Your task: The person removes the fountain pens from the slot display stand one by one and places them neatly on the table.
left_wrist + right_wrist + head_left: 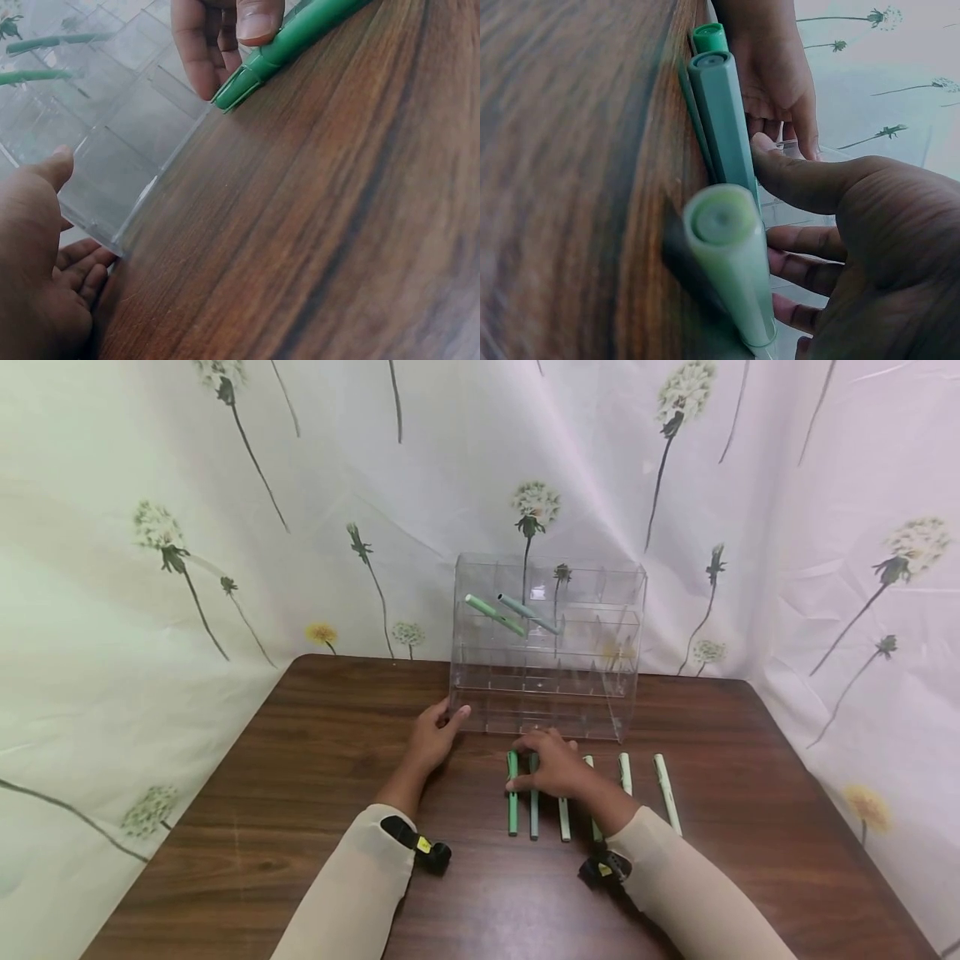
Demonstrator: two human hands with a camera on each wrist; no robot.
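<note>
A clear plastic pen organizer (546, 681) with stepped compartments stands near the back of the table. My left hand (432, 739) holds its lower left side, thumb in front and fingers around the edge. My right hand (553, 764) reaches over a row of capped pens and pinches the green pen (513, 814) at the left end, which lies on the table. Beside that lie a grey-teal pen (534, 818) and a pale green pen (566, 827). In the upper part of the organizer lean a light green pen (495, 615) and a grey-teal pen (528, 613).
More pale pens lie to the right, among them one pale pen (625, 770) and the outermost pale pen (667, 793), partly beside the right sleeve. The brown wooden table (300, 760) meets a flower-printed curtain (315, 527) behind the organizer.
</note>
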